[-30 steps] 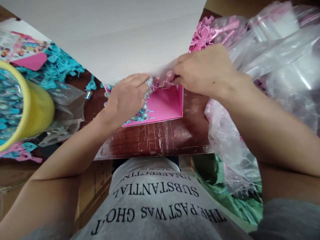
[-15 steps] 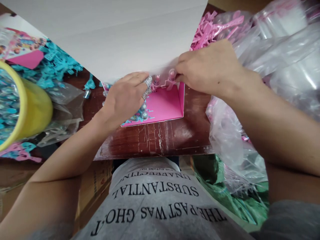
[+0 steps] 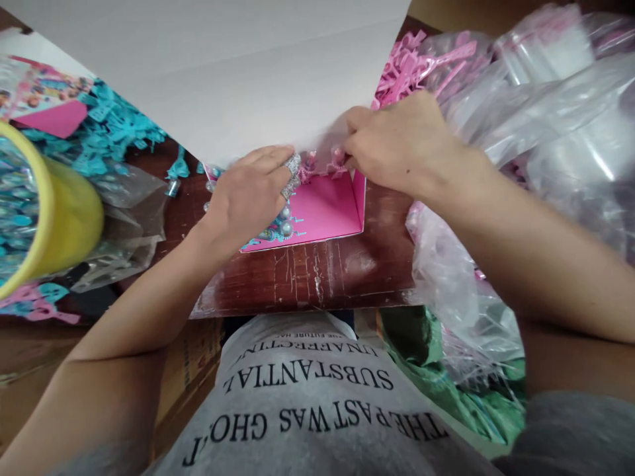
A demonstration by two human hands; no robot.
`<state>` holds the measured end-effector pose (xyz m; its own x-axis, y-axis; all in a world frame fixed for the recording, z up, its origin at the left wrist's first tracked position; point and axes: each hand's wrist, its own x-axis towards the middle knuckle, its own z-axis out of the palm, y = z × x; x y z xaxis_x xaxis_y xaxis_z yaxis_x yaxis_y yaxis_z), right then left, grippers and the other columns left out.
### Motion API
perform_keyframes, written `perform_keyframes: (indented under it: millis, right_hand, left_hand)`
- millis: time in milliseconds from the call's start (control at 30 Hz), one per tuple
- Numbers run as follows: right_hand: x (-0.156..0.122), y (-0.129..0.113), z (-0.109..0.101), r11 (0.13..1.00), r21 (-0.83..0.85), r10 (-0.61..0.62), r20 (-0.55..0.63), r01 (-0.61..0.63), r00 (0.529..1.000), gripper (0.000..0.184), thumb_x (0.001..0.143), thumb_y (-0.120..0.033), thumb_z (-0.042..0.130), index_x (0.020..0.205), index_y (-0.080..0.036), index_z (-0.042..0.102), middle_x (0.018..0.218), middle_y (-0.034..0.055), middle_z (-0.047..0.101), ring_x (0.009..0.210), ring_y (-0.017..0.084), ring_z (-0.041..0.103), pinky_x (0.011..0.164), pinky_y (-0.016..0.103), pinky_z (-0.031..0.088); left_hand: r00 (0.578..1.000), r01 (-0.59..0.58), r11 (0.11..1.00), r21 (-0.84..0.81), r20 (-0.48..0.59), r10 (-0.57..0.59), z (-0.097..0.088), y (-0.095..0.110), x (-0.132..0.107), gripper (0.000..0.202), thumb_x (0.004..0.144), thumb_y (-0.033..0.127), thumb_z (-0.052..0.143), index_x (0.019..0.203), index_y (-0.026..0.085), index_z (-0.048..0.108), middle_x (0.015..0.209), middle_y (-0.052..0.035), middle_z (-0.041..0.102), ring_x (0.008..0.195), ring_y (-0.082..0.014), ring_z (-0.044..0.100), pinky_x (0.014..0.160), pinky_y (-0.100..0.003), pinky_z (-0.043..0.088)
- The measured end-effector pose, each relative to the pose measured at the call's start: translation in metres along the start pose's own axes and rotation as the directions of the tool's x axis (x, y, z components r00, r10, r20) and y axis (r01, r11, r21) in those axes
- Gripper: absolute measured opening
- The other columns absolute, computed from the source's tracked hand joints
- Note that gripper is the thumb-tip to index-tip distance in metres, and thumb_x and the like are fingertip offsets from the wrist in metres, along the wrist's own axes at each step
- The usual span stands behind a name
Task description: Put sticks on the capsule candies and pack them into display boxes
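A pink-lined box (image 3: 327, 205) lies on the table with its large white lid (image 3: 258, 79) raised. My left hand (image 3: 253, 188) rests over the left part of the box, fingers stretched out flat. Sparkly silver rings (image 3: 292, 175) sit on its fingers. Beneath it show small turquoise pieces with pearly round tops (image 3: 286, 229). At the box's back right corner my right hand (image 3: 397, 142) is closed, its fingertips on a pink clear-topped piece (image 3: 338, 158). Another pink clear-topped piece (image 3: 310, 160) stands to its left. Both hands' fingertips are partly hidden.
On the left stand a yellow bucket (image 3: 74, 205) of shiny pieces and a pile of turquoise plastic parts (image 3: 112, 125). Pink plastic parts (image 3: 409, 66) lie behind my right hand. Clear plastic bags (image 3: 560, 125) crowd the right side. A green sack (image 3: 456, 390) hangs below.
My right hand has shifted slightly left and down, and the pink piece at its fingertips sits lower along the box's back. My left hand has hardly moved.
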<state>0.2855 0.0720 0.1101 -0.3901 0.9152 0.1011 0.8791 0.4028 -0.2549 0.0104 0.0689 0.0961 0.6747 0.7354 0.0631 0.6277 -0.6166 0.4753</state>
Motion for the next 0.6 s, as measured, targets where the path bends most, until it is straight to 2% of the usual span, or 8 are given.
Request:
perform_keyframes:
  millis: [100, 200, 300, 433, 500, 600]
  right_hand:
    - [-0.008, -0.015, -0.004, 0.984, -0.178, 0.036, 0.032, -0.030, 0.999, 0.028, 0.099, -0.020, 0.063, 0.070, -0.020, 0.062, 0.112, 0.0115, 0.074, 0.091, 0.029, 0.071, 0.076, 0.047, 0.052]
    - [-0.020, -0.024, -0.004, 0.981, -0.174, 0.083, -0.038, -0.088, 0.996, 0.013, 0.101, -0.028, 0.062, 0.093, -0.024, 0.071, 0.134, 0.0099, 0.069, 0.101, 0.031, 0.069, 0.072, 0.044, 0.051]
    - [-0.029, -0.025, 0.008, 0.985, -0.121, 0.109, -0.141, -0.126, 0.984, 0.020, 0.107, -0.035, 0.054, 0.101, -0.027, 0.072, 0.144, 0.0071, 0.065, 0.117, 0.034, 0.064, 0.070, 0.041, 0.051]
    - [-0.031, -0.021, 0.032, 0.994, -0.074, 0.061, -0.173, -0.075, 0.983, 0.030, 0.109, -0.027, 0.044, 0.097, -0.024, 0.071, 0.142, 0.0075, 0.067, 0.121, 0.032, 0.061, 0.071, 0.036, 0.051]
    - [-0.030, -0.023, 0.039, 0.997, -0.024, 0.071, -0.175, -0.076, 0.982, 0.026, 0.107, -0.022, 0.046, 0.101, -0.022, 0.072, 0.140, 0.0089, 0.069, 0.119, 0.030, 0.062, 0.074, 0.035, 0.054]
    - [-0.035, -0.029, 0.035, 0.996, 0.008, 0.086, -0.187, -0.086, 0.978, 0.025, 0.107, -0.021, 0.048, 0.115, -0.023, 0.072, 0.146, 0.0089, 0.069, 0.121, 0.029, 0.063, 0.077, 0.034, 0.058]
  left_hand:
    - [1.000, -0.026, 0.998, 0.052, -0.010, 0.027, -0.002, 0.004, -0.002, 0.031, 0.094, 0.022, 0.060, 0.119, 0.026, 0.076, 0.157, -0.0032, 0.065, 0.154, -0.0295, 0.052, 0.137, -0.049, 0.033]
    - [0.999, -0.033, 0.998, 0.058, -0.012, 0.033, -0.001, 0.004, -0.004, 0.030, 0.094, 0.020, 0.059, 0.118, 0.024, 0.076, 0.156, -0.0045, 0.065, 0.154, -0.0296, 0.052, 0.138, -0.049, 0.033]
    - [0.999, -0.042, 0.996, 0.084, 0.005, 0.042, 0.002, 0.000, -0.002, 0.030, 0.094, 0.016, 0.060, 0.119, 0.023, 0.074, 0.159, -0.0041, 0.062, 0.154, -0.0300, 0.051, 0.137, -0.053, 0.033]
    - [0.999, -0.045, 0.982, 0.183, 0.003, 0.045, -0.004, 0.002, 0.001, 0.040, 0.089, 0.006, 0.056, 0.123, 0.019, 0.073, 0.160, -0.0095, 0.062, 0.152, -0.0275, 0.055, 0.134, -0.049, 0.039]
    - [0.998, -0.033, 0.980, 0.199, -0.050, 0.044, -0.012, 0.015, -0.005, 0.043, 0.092, 0.005, 0.053, 0.128, 0.018, 0.072, 0.159, -0.0100, 0.062, 0.152, -0.0275, 0.055, 0.133, -0.048, 0.041]
    - [0.976, -0.060, 0.989, 0.133, -0.201, 0.086, -0.011, 0.056, -0.025, 0.044, 0.100, 0.012, 0.057, 0.141, 0.022, 0.068, 0.162, -0.0083, 0.060, 0.156, -0.0320, 0.050, 0.134, -0.054, 0.039]
